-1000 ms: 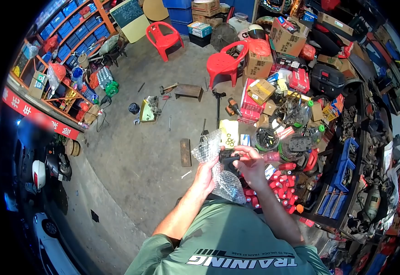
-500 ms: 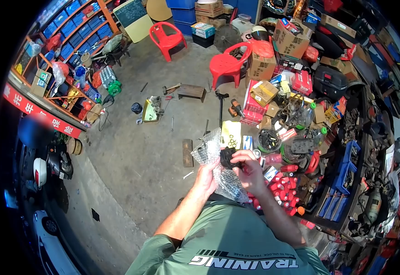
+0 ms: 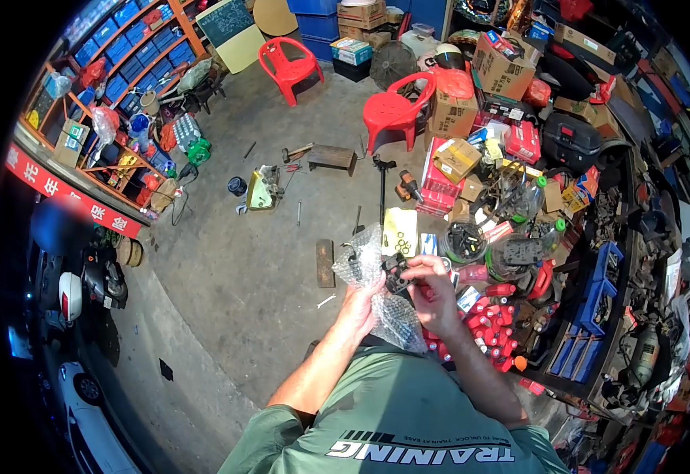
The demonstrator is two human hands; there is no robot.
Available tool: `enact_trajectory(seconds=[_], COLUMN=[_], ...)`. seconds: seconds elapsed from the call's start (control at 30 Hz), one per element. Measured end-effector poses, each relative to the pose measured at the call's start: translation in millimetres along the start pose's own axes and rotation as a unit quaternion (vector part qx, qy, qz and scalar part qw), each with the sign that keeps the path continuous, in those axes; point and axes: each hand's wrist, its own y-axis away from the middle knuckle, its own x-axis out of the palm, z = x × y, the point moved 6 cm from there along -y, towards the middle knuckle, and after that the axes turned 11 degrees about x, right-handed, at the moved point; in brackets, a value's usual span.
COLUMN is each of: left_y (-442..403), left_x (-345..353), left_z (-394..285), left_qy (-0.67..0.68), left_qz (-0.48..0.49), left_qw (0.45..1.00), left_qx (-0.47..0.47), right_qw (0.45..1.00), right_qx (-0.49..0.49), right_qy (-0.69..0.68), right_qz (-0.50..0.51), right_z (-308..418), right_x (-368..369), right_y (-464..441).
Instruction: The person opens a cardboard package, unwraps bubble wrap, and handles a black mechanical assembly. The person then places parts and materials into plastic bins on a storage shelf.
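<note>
My left hand (image 3: 358, 308) is closed on a sheet of clear bubble wrap (image 3: 402, 322), which sticks up above my fingers and hangs down toward my shirt. My right hand (image 3: 435, 296) pinches a small black part (image 3: 395, 272) with an uneven shape; its exact kind I cannot make out. The black part sits right against the bubble wrap, between my two hands. Below and to the right of my right hand lie several red bottles (image 3: 487, 328). A yellow sheet with black rings (image 3: 401, 231) lies just beyond the part.
Two red plastic chairs (image 3: 392, 114) stand farther back. On the floor are a small wooden stool (image 3: 331, 158), a wood block (image 3: 325, 264), a wrench (image 3: 326, 301) and a yellow tray (image 3: 263, 188). Boxes, jars and a cordless drill (image 3: 409, 187) crowd the right side, beside blue bins (image 3: 602, 288).
The black part has turned in my right fingers and shows a different side. The bubble wrap has shifted slightly, and my left hand has moved a little to the right.
</note>
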Motion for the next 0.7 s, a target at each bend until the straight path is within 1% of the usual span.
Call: enact_trajectory(seconds=[0.07,0.1,0.17,0.2,0.27,0.4,0.47,0.57,0.6,0.67,0.7], left_y=[-3,-5,-6,-6,-7,-8,-7,-8,-10,-10,-10], left_x=[-2,-4,-7,-8,-10,-8,-4,-5,-7,-12,-11], left_z=[1,2,4,4,5,4,2,5,9,16,17], left_qy=[-0.003,-0.005,-0.008,0.000,0.008,0.000,0.006,0.013,0.023,0.052,0.051], left_qz=[-0.005,-0.009,-0.010,-0.009,-0.010,-0.004,0.004,0.017,0.021,0.024,0.024], left_qw=[1.000,1.000,1.000,1.000,1.000,1.000,0.999,1.000,1.000,0.998,0.998], left_qx=[0.012,0.022,0.018,0.022,0.026,0.030,0.031,0.016,0.005,-0.024,-0.023], right_qw=[0.997,0.997,0.988,0.988,0.965,0.952,0.930,0.936,0.936,0.953,0.953], right_qx=[0.035,0.035,0.082,0.082,0.133,0.167,0.179,0.203,0.203,0.185,0.185], right_qy=[-0.057,-0.058,-0.131,-0.131,-0.221,-0.252,-0.318,-0.280,-0.281,-0.237,-0.237], right_qz=[-0.039,-0.039,0.008,0.009,0.035,0.041,0.047,0.065,0.065,0.038,0.038], right_z=[10,6,-13,-16,-25,-25,-16,-31,-27,-16,-15], right_x=[-2,-1,7,9,13,13,14,17,18,17,17], right_y=[-2,-1,2,3,4,2,-1,1,0,-6,-7])
